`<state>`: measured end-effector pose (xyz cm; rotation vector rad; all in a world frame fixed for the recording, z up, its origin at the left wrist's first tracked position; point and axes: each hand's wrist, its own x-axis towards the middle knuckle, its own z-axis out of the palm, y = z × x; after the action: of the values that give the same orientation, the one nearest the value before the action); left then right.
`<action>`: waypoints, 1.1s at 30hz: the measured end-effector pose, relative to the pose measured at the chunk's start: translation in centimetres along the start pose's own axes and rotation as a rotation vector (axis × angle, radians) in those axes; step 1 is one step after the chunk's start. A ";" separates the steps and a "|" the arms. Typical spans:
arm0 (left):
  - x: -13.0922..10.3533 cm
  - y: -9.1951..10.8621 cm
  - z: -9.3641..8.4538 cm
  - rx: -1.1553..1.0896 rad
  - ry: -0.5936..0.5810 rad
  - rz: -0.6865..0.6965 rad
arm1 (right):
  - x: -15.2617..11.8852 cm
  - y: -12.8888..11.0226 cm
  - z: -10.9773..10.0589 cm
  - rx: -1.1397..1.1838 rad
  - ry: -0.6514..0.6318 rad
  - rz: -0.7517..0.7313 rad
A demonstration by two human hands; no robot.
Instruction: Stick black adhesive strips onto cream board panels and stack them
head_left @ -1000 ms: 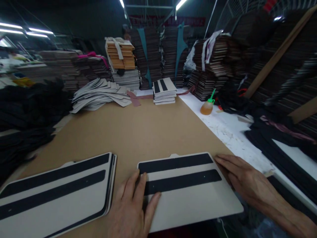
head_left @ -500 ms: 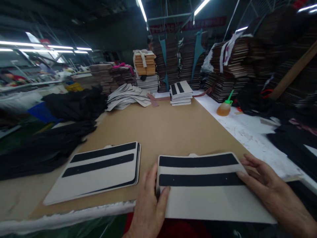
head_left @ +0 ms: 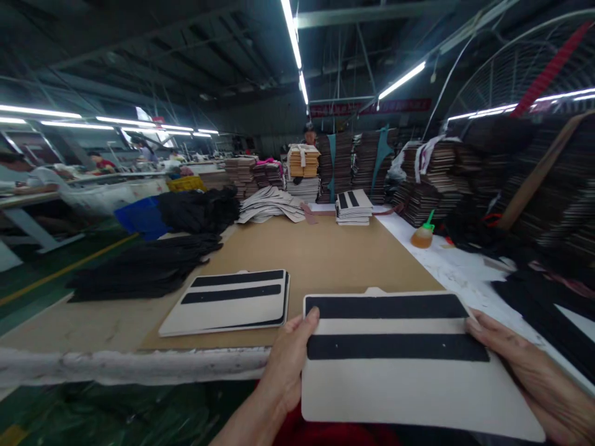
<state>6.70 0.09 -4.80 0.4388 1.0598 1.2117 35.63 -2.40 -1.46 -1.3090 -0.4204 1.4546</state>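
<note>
A light grey panel with two black strips is held between my two hands at the near edge of the table. My left hand grips its left edge, thumb on top and fingers underneath. At its right edge my right hand has its thumb on the top face; those fingers are mostly hidden beneath. Left of it, a small pile of similar striped panels lies on the brown table surface. Farther back stands a stack of striped pieces.
Grey sheets fan out at the table's back. Black cloth lies at the left. A bottle with a green nozzle stands at the right, near tall dark stacks. People sit at far-left tables.
The view has tilted up and turned left. The panel is raised nearer to me, and both hands have shifted to grip its side edges, my left thumb higher up on the upper black strip.
</note>
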 end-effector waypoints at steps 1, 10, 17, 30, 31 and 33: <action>-0.3 0.1 0.0 -0.011 -0.014 0.008 | -0.3 0.0 0.1 0.017 -0.025 0.008; -1.2 3.5 2.2 0.067 -0.094 0.118 | 1.4 -2.0 1.7 0.082 -0.237 -0.006; 7.5 8.7 5.7 0.205 -0.191 0.153 | 9.6 -6.9 5.0 0.080 -0.255 -0.032; 28.3 15.4 10.4 0.268 -0.163 0.028 | 24.1 -13.8 13.2 0.099 -0.003 0.053; 28.6 16.1 10.5 0.270 -0.170 0.035 | 24.1 -14.7 13.8 0.067 0.009 0.046; 28.7 17.5 10.9 0.294 -0.159 0.084 | 23.5 -16.8 15.3 -0.050 0.030 -0.015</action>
<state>5.77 34.80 1.74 0.8008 1.0940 1.0770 34.67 29.44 5.93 -1.3626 -0.4481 1.4189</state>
